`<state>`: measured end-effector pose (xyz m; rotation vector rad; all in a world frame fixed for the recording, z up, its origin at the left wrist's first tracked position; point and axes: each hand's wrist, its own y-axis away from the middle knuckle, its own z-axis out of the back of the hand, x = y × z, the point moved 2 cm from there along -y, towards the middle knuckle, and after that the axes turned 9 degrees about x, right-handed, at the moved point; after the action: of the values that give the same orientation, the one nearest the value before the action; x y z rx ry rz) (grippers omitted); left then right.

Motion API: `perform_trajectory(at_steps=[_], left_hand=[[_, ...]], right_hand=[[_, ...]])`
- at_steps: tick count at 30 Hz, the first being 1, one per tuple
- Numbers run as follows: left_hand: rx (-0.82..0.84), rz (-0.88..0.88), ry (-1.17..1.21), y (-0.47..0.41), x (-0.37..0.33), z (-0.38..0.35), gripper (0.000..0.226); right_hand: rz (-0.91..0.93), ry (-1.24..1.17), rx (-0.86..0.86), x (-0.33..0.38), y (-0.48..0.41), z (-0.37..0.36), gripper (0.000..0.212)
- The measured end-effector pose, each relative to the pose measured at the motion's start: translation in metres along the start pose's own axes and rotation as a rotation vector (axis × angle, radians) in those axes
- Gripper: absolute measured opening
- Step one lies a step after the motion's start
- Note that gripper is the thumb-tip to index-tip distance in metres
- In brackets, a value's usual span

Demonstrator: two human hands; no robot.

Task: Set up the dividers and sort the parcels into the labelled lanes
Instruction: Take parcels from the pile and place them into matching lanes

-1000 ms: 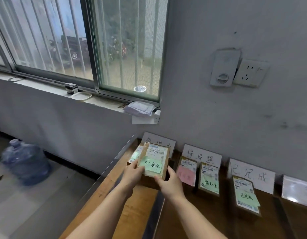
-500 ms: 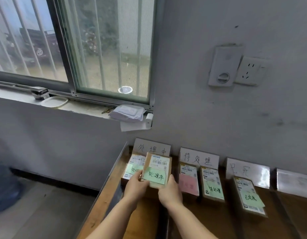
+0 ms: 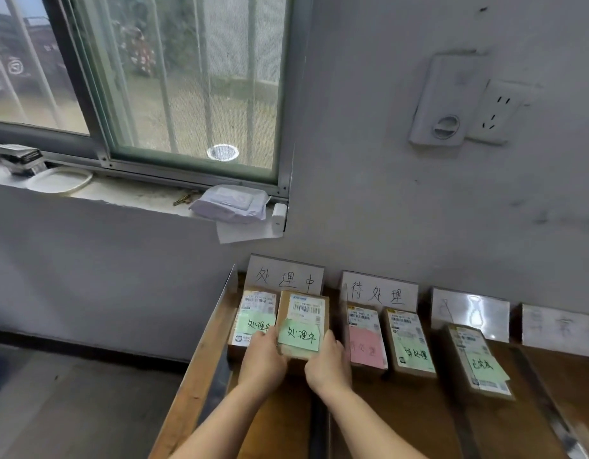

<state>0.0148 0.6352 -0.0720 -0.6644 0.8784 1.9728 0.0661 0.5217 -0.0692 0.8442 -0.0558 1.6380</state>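
Observation:
A brown parcel with a green note (image 3: 303, 326) sits in the leftmost lane, below the first white label card (image 3: 284, 276). My left hand (image 3: 261, 359) grips its near left corner and my right hand (image 3: 327, 361) grips its near right corner. Beside it on the left lies another parcel with a green note (image 3: 253, 318). The second lane, under its own label card (image 3: 379, 291), holds a pink-note parcel (image 3: 366, 337) and a green-note parcel (image 3: 409, 342). A third lane holds one parcel (image 3: 478, 359) below a glossy card (image 3: 470, 313).
The parcels lie on a wooden table (image 3: 402, 422) against a grey wall. A dark divider strip (image 3: 319, 422) runs toward me between the first two lanes. A fourth card (image 3: 558, 329) stands at far right. The windowsill (image 3: 120, 193) carries a tissue pack (image 3: 230, 203).
Both hands have carried the green-note parcel down and forward into the leftmost lane, next to the other parcel. The camera has turned right and tilted down.

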Motion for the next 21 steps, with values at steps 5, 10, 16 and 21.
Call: perform_trajectory(at_steps=[5, 10, 16, 21], left_hand=[[-0.035, -0.018, -0.24, -0.003, 0.007, -0.001, 0.04], [-0.088, -0.081, -0.588, -0.002, 0.014, 0.0, 0.05], [-0.011, -0.104, -0.695, 0.002, 0.016, 0.004, 0.047], [-0.021, -0.115, -0.788, 0.012, 0.002, 0.019, 0.046]], right_hand=[[0.03, 0.085, 0.008, 0.001, -0.002, -0.006, 0.057], [0.04, 0.155, 0.028, 0.003, 0.002, -0.009, 0.066], [0.145, 0.23, 0.022, 0.007, 0.012, -0.003, 0.068], [0.289, 0.305, 0.064, 0.01, 0.029, 0.011, 0.06]])
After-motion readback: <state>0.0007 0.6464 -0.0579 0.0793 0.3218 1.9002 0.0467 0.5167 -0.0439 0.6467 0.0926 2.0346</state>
